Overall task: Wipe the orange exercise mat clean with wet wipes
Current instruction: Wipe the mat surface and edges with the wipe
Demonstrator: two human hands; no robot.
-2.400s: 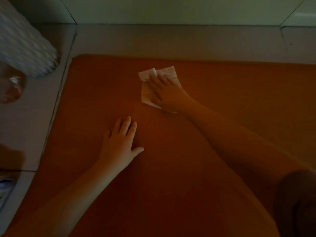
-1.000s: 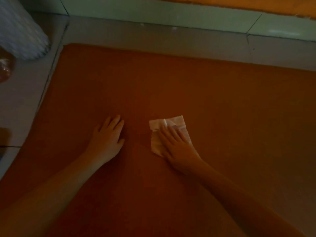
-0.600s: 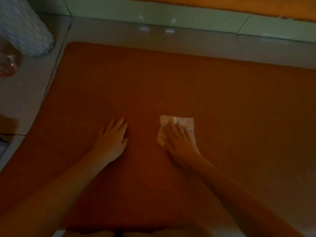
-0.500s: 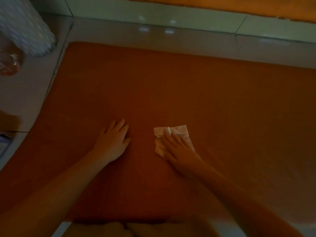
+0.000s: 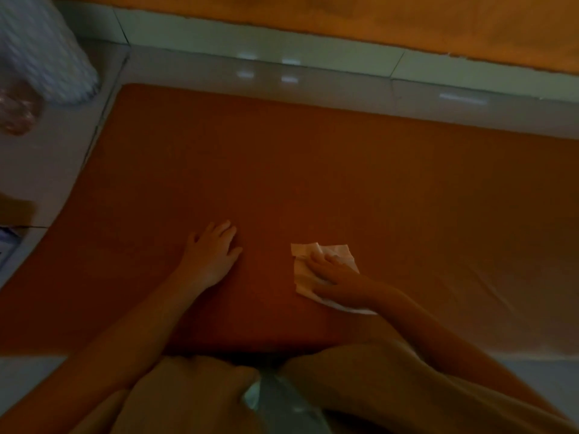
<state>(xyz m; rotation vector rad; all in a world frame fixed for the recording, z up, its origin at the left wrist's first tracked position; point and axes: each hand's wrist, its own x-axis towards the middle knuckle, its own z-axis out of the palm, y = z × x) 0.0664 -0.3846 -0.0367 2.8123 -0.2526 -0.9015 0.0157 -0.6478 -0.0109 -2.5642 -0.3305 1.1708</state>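
Orange foam fills most of the view: the exercise mat (image 5: pixel 313 167) lies flat on a pale tiled floor (image 5: pixel 47 170), its far edge running parallel to the skirting tiles (image 5: pixel 250 42) at the foot of the wall. A white wet wipe (image 5: pixel 300 274) sits on the mat close to its near edge, a little right of the middle. It is partly unfolded, so a broad face meets the surface.

The right hand (image 5: pixel 338 277) lies on top of the wipe with fingers straight and close together, palm down. It presses the sheet against the mat rather than pinching it, which probably lets the whole hand drive the wipe. The left hand (image 5: pixel 213 255) rests on bare mat just to the left of the wipe and apart from it, fingers flat and slightly spread. It appears to prop the person's weight and pin the mat so it does not slide on the smooth tiles.

The person's knees (image 5: pixel 194 389) sit at the mat's near edge, a kneeling stance that suits reaching forward. Off the mat, beyond its far left corner, stand a blurred white patterned bundle (image 5: pixel 40 48) and a clear pinkish object (image 5: pixel 15 114); what they are I cannot tell.
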